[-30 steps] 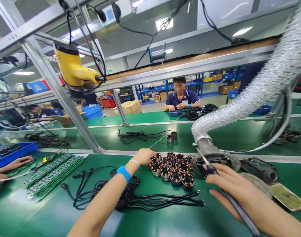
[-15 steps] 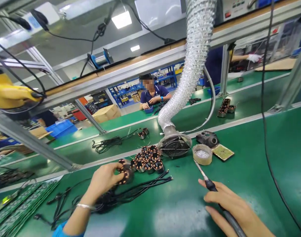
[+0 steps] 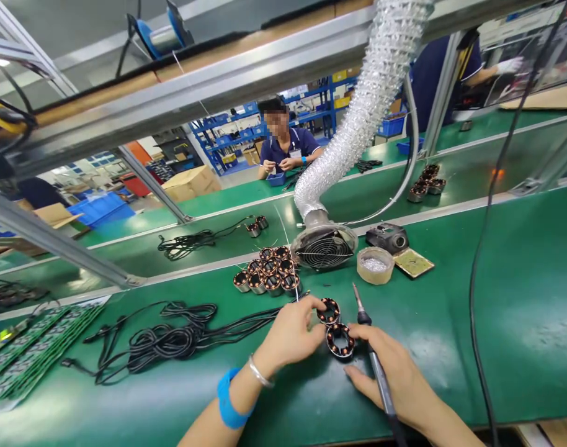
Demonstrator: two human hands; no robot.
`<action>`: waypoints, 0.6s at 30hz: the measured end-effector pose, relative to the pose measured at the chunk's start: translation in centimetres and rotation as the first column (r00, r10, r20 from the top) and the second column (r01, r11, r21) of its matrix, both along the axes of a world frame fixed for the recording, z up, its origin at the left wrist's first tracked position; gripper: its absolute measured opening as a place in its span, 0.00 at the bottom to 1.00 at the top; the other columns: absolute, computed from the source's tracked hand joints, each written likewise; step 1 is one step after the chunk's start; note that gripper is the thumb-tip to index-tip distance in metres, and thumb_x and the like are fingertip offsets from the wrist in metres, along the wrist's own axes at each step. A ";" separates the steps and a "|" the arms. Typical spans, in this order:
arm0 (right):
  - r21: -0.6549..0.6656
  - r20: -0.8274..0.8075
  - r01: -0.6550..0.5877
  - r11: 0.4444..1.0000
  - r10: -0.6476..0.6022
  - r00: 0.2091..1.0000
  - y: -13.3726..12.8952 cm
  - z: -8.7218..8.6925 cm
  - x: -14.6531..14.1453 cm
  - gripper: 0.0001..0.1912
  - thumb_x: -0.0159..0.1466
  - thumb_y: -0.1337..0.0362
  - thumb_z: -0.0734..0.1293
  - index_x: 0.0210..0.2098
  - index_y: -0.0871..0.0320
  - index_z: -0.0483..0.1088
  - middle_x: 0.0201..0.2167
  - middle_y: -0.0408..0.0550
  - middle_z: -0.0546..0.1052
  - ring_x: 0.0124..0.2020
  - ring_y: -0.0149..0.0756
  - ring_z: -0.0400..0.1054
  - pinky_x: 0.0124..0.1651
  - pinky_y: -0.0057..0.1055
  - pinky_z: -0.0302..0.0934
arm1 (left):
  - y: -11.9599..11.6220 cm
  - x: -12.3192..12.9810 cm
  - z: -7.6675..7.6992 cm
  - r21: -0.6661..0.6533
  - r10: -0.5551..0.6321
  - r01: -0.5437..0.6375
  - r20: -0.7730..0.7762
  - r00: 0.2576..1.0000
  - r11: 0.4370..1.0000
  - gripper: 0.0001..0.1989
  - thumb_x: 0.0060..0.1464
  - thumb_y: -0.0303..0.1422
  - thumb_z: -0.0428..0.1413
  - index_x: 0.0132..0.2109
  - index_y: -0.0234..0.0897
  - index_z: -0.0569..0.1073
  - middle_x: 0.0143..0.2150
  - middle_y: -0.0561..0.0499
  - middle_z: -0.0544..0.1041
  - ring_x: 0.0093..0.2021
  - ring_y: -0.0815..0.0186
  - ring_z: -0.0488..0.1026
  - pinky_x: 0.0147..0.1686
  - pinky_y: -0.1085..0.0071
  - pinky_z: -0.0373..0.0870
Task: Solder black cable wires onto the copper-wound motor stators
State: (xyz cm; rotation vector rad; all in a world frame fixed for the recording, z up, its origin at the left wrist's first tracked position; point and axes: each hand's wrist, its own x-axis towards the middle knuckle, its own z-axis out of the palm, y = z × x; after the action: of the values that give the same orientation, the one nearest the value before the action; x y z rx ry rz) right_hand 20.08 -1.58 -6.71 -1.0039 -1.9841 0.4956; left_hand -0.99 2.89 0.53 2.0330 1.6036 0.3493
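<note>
My left hand [image 3: 297,332] has its thumb and fingers pinched at a pair of wound motor stators on the bench. The upper stator [image 3: 321,320] sits against its fingertips, and the lower stator [image 3: 334,355] touches it just in front. In my right hand [image 3: 390,366] is a soldering iron [image 3: 379,372], its tip pointing up and away from me. The right index fingertip meets the right side of the lower stator. Beyond my left hand stands a cluster of more copper-wound stators [image 3: 273,284]. Black cables [image 3: 167,341] lie coiled left of my left hand.
A fume extractor head [image 3: 327,248] with a silver hose stands behind the stators. Right of it are a round tub of solder-like material [image 3: 375,266], a dark iron holder [image 3: 386,238] and a small tray [image 3: 412,263]. Green circuit boards [image 3: 46,347] lie left. A co-worker [image 3: 288,146] sits opposite.
My left hand has brought two stators from the left end of the cluster rightward and nearer to me. My right hand, still with the soldering iron, has moved left beside them. The view has tilted down.
</note>
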 end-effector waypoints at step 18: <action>-0.062 -0.003 -0.239 0.969 0.239 0.971 -1.2 0.3 0.1 0.23 0.60 0.73 0.62 0.54 0.55 0.59 0.51 0.52 0.73 0.53 0.37 0.70 0.55 0.30 0.65 | -1.6 -2.9 -2.0 -0.310 -0.021 0.112 0.284 0.958 0.944 0.08 0.56 0.34 0.55 0.36 0.34 0.74 0.18 0.62 0.56 0.21 0.72 0.51 0.22 0.74 0.47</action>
State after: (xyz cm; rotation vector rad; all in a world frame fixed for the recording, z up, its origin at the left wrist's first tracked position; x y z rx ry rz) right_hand 20.18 -2.77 -6.39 -0.8059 -2.1168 0.6908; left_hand -3.91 1.27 -1.45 1.7000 1.3192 0.3076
